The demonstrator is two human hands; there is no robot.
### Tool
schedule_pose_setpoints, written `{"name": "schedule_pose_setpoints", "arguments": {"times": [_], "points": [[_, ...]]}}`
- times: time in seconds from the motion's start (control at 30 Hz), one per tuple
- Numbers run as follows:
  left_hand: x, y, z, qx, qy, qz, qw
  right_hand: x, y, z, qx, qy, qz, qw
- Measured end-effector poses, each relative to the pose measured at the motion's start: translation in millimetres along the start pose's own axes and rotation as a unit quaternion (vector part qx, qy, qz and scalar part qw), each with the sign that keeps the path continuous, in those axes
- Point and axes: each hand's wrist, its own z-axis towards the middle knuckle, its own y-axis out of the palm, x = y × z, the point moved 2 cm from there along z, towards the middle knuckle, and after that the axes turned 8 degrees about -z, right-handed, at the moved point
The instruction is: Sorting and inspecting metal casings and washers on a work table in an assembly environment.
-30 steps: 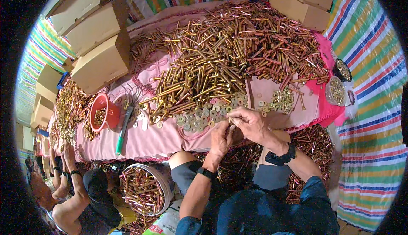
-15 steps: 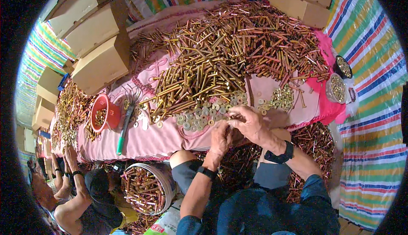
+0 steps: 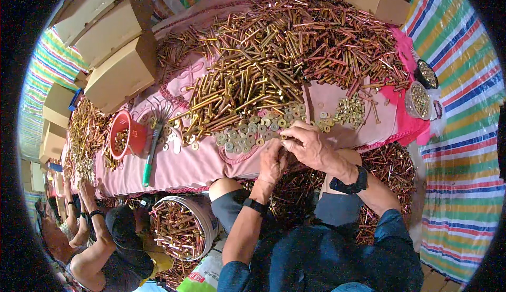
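My left hand [image 3: 273,161] and my right hand [image 3: 311,147] meet at the front edge of the pink-covered table. Fingers of both are curled and pinched together, and whatever sits between them is too small to make out. Just beyond my fingertips lies a spread of flat metal washers [image 3: 245,137]. Behind these rises a large heap of long brassy bolts [image 3: 250,86]. Small nuts [image 3: 350,111] form a patch on the cloth to the right of my right hand.
To the left stand a red basket [image 3: 138,136] and a green-handled wire rake [image 3: 147,170]. A white bucket [image 3: 210,223] of bolts is below the table. Tubs [image 3: 418,102] of small parts sit at right, cardboard boxes [image 3: 120,73] at left. A co-worker's arm [image 3: 100,239] reaches in at lower left.
My right hand's fingers have closed in a little lower, nearer the left hand's fingertips. Both hands stay together at the table edge. The whole view has shifted slightly.
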Motion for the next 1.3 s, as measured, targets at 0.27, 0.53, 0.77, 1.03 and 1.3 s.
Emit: {"name": "schedule_pose_setpoints", "arguments": {"times": [0.27, 0.53, 0.77, 1.03, 1.3], "points": [[1.4, 0.8, -1.3, -0.010, -0.012, -0.052, 0.999, 11.7, 4.4, -1.6, 0.017, 0.057, 0.032, 0.998], [15.8, 0.3, 3.1, 0.023, 0.037, 0.018, 0.999, 1.2, -6.1, -1.6, -0.008, 0.045, 0.007, 0.999], [-3.8, -1.4, -0.6, -0.019, 0.024, 0.003, 1.000, 2.7, -0.5, 1.2, -0.027, 0.146, 0.062, 0.987], [-12.9, 0.8, -7.3, -0.021, -0.114, -0.081, 0.990, 9.1, -2.8, -0.3, -0.080, 0.104, 0.005, 0.991], [10.3, 1.2, 4.1, -0.012, 0.029, 0.027, 0.999, 7.9, -7.2, -5.6, -0.028, 0.035, -0.026, 0.999]]}}
